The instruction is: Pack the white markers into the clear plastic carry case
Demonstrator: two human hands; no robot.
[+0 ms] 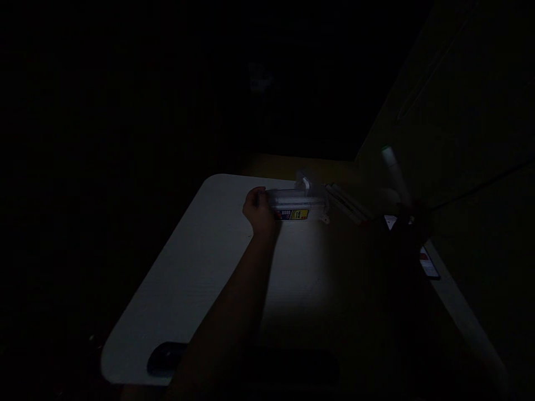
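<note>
The scene is very dark. My left hand [259,210] reaches forward across a white table [188,278] and closes its fingers around the left end of a clear plastic package [297,201] that has a yellow and blue label. The package lies on the table's far side. My right hand does not show anywhere I can make out.
Pale stick-like items [346,203] lie right of the package. A white tube with a green tip [393,167] stands at the right above a dark shape. A small card or phone [428,264] lies near the right edge. A dark recess [165,359] marks the near left corner.
</note>
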